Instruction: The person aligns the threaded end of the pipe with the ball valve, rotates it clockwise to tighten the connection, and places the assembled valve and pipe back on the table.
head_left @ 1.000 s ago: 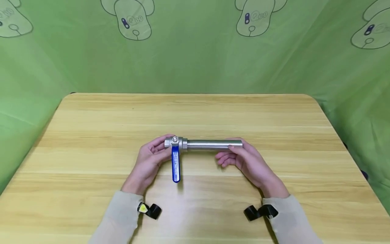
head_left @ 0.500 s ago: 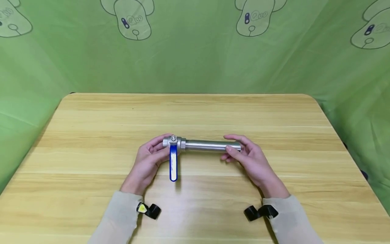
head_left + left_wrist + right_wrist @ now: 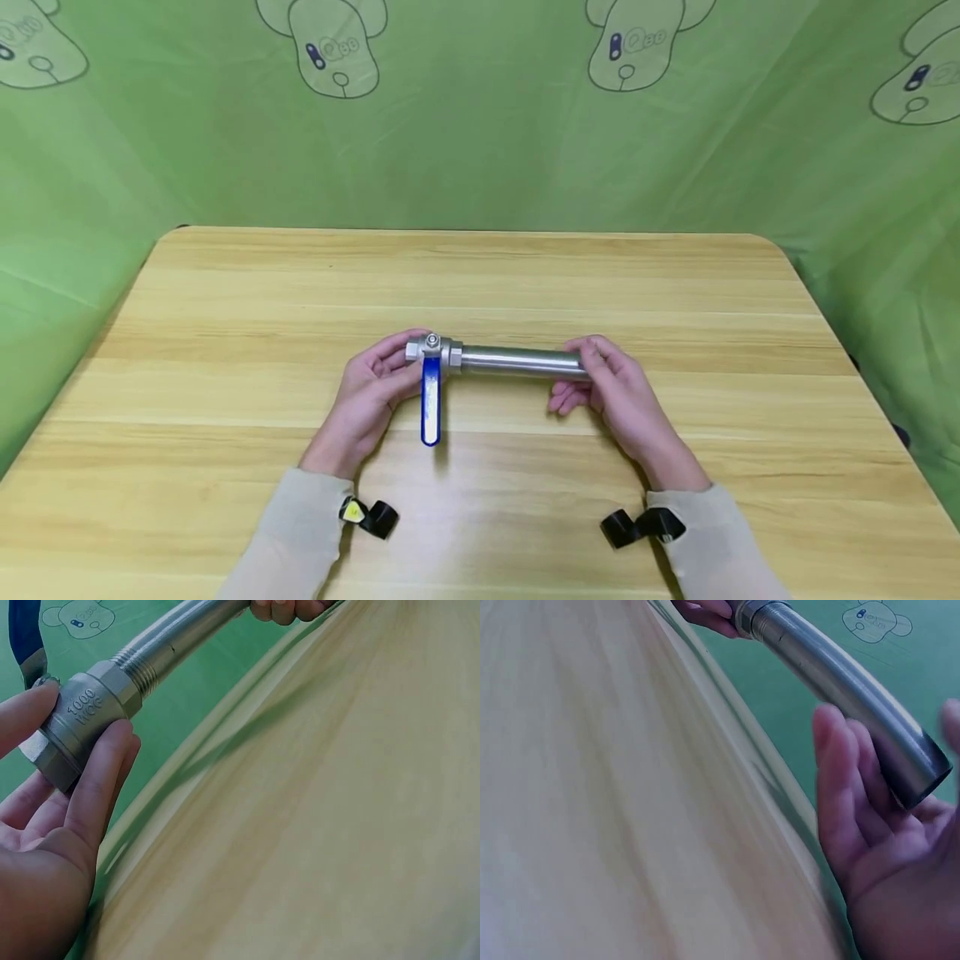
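A steel ball valve [image 3: 455, 357] with a blue lever handle [image 3: 431, 408] is held up over the table by my left hand [image 3: 363, 404], thumb on the near side and fingers behind and below. Raised lettering shows on its body in the left wrist view. Threaded into the valve's right side is a plain steel pipe [image 3: 517, 361], lying nearly level. At the pipe's free end my right hand [image 3: 630, 408] has its fingers loosely curled round it; the right wrist view shows the thumb [image 3: 951, 724] off the metal and the open pipe mouth near the palm.
A wood-grain table [image 3: 480, 283] with rounded far corners lies below. Green cloth [image 3: 480, 150] with printed cartoon heads hangs behind and at both sides. Black wrist-camera mounts [image 3: 381, 519] sit on the two sleeve cuffs.
My right fingers opened off the pipe's end, then came back round it, with the thumb now farther up over the end. My left hand keeps its hold; the blue lever points the same way.
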